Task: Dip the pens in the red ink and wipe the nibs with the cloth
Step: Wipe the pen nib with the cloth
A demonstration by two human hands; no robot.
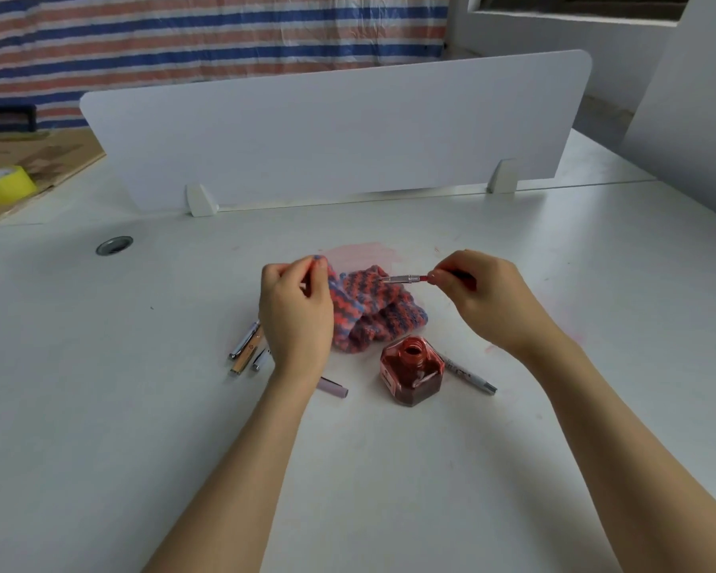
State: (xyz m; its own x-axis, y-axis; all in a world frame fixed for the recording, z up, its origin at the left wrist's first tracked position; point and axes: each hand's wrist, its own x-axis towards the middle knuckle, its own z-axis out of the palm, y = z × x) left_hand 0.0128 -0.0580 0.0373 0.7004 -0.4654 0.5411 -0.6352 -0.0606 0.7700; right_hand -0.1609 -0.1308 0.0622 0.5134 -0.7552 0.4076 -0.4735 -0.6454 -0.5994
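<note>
The open red ink bottle (412, 370) stands nearest on the white worktop (141, 407), with the striped cloth (373, 312) bunched just behind it. The right hand (484, 299) pinches a pen (406, 279), its nib touching the cloth. The left hand (296, 308) pinches the cloth's far corner; more pens (244, 347) lie beside that wrist.

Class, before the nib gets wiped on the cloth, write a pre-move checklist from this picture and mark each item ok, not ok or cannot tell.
1. Right hand pinches the slim silver-and-red dip pen: ok.
2. Left hand holds the red-and-blue knitted cloth: ok.
3. Nib touches cloth: ok.
4. Square glass bottle of red ink upright, uncapped: ok.
5. Nib carries ink: cannot tell.
6. White desk free of stains: not ok, pink smears.
</note>
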